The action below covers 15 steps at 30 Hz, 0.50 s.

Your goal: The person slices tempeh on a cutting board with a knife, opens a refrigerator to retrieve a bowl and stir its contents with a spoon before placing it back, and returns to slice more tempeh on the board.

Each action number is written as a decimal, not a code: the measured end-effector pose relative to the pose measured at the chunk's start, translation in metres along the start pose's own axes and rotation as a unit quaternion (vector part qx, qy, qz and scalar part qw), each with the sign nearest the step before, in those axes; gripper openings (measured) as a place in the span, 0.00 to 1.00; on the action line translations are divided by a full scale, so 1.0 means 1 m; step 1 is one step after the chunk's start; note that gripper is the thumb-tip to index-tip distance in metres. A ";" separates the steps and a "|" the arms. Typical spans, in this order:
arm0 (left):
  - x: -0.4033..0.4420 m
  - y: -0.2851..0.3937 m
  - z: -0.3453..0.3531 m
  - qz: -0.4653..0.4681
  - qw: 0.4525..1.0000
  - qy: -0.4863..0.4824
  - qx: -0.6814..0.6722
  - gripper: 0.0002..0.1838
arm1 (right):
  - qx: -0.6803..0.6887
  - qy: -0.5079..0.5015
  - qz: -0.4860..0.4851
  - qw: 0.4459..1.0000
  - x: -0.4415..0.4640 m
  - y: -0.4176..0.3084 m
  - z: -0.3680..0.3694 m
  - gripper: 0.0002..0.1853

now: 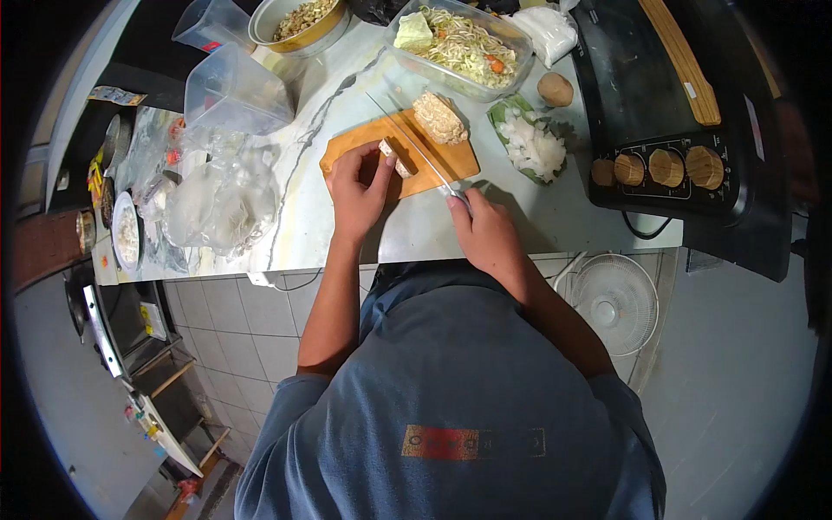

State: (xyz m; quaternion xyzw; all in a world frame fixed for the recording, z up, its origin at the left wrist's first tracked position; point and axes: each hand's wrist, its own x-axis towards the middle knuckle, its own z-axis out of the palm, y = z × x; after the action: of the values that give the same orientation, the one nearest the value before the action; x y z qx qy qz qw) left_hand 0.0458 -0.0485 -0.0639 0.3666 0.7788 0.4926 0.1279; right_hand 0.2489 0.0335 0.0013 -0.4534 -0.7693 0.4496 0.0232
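Note:
My left hand (358, 191) is closed over the near left part of a wooden cutting board (347, 149), with thumb and fingers pinching a small pale slice of what looks like tempeh (397, 161). A long, thin knife (414, 146) is gripped by its handle in my right hand (487, 232). Its blade slants across the board, just right of the slice and apart from it. Farther back on the board lies a larger crumbly tempeh block (440, 119). My right fingers partly hide the handle.
Behind the board stands a clear tub of noodles and vegetables (464, 52). White shreds on a leaf (530, 147) and a round brown item (555, 89) lie to the right, before a black stove (667, 173). Plastic bags (221, 204) and a clear container (236, 91) occupy the left.

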 end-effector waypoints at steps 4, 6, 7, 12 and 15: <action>0.001 0.001 0.002 0.002 1.000 0.004 0.002 0.13 | 0.010 0.016 -0.049 0.999 -0.002 0.001 0.004 0.20; 0.002 0.002 0.002 0.018 1.000 0.015 0.020 0.11 | 0.011 0.026 -0.067 0.997 -0.004 -0.001 0.007 0.20; 0.003 0.003 0.002 0.019 0.999 0.014 0.022 0.11 | 0.012 0.007 -0.053 0.998 -0.004 -0.005 0.008 0.20; 0.002 0.008 0.003 0.047 0.997 0.044 0.032 0.08 | 0.010 -0.016 -0.063 0.998 -0.003 -0.011 0.021 0.19; 0.002 0.010 0.004 0.014 0.999 0.039 0.005 0.09 | 0.020 -0.008 -0.070 0.997 -0.004 -0.014 0.028 0.18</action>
State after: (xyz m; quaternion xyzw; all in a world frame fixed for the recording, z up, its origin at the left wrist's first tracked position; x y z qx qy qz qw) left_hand 0.0514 -0.0422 -0.0574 0.3584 0.7806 0.5043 0.0885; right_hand 0.2300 0.0092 -0.0039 -0.3945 -0.7898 0.4661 0.0576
